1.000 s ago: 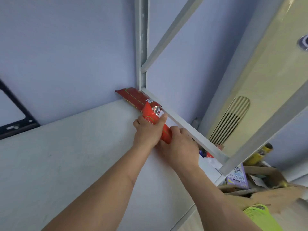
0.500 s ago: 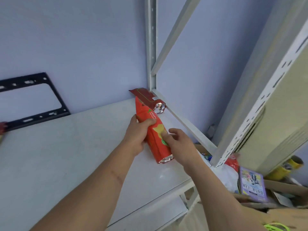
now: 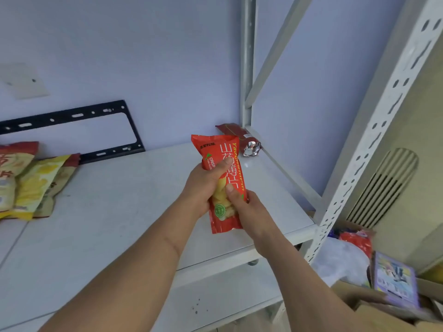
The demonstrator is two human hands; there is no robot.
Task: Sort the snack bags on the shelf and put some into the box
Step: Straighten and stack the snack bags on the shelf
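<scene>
A red snack bag (image 3: 221, 219) with yellow print is held upright above the white shelf board (image 3: 119, 212). My left hand (image 3: 203, 185) grips its left side, thumb across the front. My right hand (image 3: 242, 207) pinches its right edge lower down. A dark red snack bag (image 3: 236, 134) with a silver end lies in the shelf's back right corner. Yellow and red snack bags (image 3: 31, 180) are piled at the left edge of the shelf. A cardboard box (image 3: 374, 305) at the lower right holds several packets.
White perforated shelf uprights (image 3: 374, 130) rise on the right and a diagonal brace crosses behind. A black metal bracket (image 3: 100, 116) hangs on the wall behind the shelf. A lower shelf board (image 3: 215, 298) shows beneath. A beige unit with a vent (image 3: 383, 188) stands at right.
Both hands have pulled the red bag away from the back corner toward me and turned it upright, front facing me. The view has dropped and shifted left, showing the bag pile.
</scene>
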